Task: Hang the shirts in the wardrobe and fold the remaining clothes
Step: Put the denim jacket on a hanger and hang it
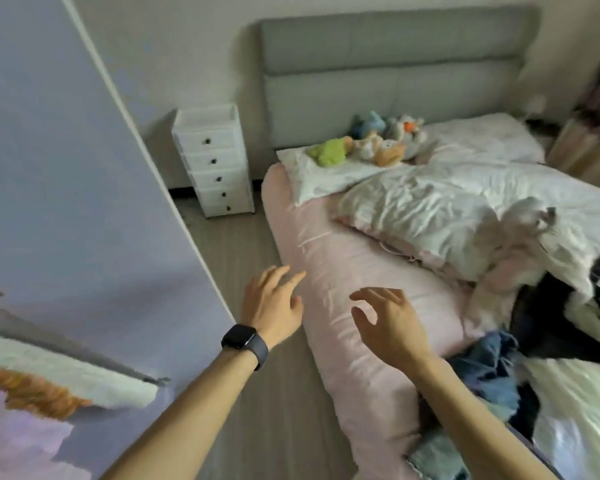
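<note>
The jumbled clothes (492, 372) lie beside your right forearm. Just beyond, your left hand (274, 303) and right hand (388, 323) hover empty, fingers spread, over the bed's (326, 258) side edge. Grab blindly and several garments may slide to the floor.

Left hand (274, 303) outstretched, fingers spread, right hand (390, 322) beside it, fingers loosely curved, both empty

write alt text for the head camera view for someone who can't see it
A person's empty left hand and right hand reach, fingers spread, toward a pink-sheeted bed. A heap of clothes lies to the right beside a white duvet; soft toys sit by the grey headboard, a white drawer unit alongside.
</note>
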Tool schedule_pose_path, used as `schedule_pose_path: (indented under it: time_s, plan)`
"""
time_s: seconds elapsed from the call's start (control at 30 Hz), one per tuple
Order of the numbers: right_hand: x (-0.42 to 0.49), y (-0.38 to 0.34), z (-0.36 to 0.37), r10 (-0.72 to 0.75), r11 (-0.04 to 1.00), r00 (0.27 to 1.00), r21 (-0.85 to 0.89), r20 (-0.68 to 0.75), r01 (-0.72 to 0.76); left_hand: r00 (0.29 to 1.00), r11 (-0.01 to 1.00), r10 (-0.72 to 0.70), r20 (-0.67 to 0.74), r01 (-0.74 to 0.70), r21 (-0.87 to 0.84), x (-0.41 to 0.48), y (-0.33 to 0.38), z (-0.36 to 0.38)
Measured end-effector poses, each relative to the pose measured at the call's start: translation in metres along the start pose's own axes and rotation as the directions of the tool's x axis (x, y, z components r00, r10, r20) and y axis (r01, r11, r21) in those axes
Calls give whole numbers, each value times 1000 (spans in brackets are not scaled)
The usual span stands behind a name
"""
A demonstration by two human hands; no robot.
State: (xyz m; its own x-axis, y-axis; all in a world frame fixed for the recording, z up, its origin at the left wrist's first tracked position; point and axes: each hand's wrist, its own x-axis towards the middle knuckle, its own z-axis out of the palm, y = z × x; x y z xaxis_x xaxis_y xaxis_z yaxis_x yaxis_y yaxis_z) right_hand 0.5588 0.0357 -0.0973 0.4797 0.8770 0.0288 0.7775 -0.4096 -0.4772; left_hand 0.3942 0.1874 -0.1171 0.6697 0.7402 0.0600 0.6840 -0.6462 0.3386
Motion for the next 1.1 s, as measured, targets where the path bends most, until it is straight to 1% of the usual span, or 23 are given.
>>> schedule_pose_path:
  time_s: [0.03,0.07,0.13,0.2,0.37,0.4,0.47,0.57,0.63,0.67,0.73,0.8,0.87,0.9,1.0,1.03,1.1]
  plan:
    - [-6,21,-6,58,998,998,-1,-13,-58,999,999,41,30,-41,-19,11,20,11]
    - [-17,51,-19,152,988,988,5,-29,-152,992,993,111,66,-109,-38,26,51,29]
    - [-34,84,-27,237,972,971,8,-40,-236,978,985,167,129,-161,-54,38,84,50]
    - [-55,127,-39,364,931,930,21,-47,-363,947,966,258,194,-250,-67,53,129,81]
    - [-95,204,-43,549,835,836,45,6,-549,858,933,350,375,-357,-52,65,197,142]
    - [-102,226,-41,590,805,807,55,28,-590,839,930,352,415,-365,-51,70,213,163]
    - [-111,248,-35,629,775,774,24,71,-632,817,930,339,467,-366,-34,73,220,185]
    - [-120,291,-15,712,695,685,-14,150,-719,750,926,309,585,-377,-6,77,227,233]
    - [-122,314,1,760,634,621,-9,191,-774,706,920,289,647,-392,17,78,223,260]
    - [-122,334,18,795,581,570,10,209,-814,678,914,284,678,-405,22,82,221,284]
    - [-122,358,41,832,507,505,57,228,-860,643,912,253,723,-408,44,88,215,311]
    - [-124,392,73,887,385,399,106,234,-917,590,891,250,768,-450,56,93,211,354]
    - [-121,413,88,917,289,326,180,231,-940,563,878,249,788,-475,62,98,206,379]
    - [-121,435,106,932,241,288,216,222,-946,549,873,252,797,-484,57,100,204,407]
    - [-114,474,127,948,190,258,316,188,-930,542,868,262,798,-494,51,102,198,453]
    - [-112,487,135,948,175,253,348,192,-921,538,863,265,800,-502,52,102,194,470]
    - [-109,508,153,942,109,230,421,247,-900,550,860,268,791,-507,61,97,183,501]
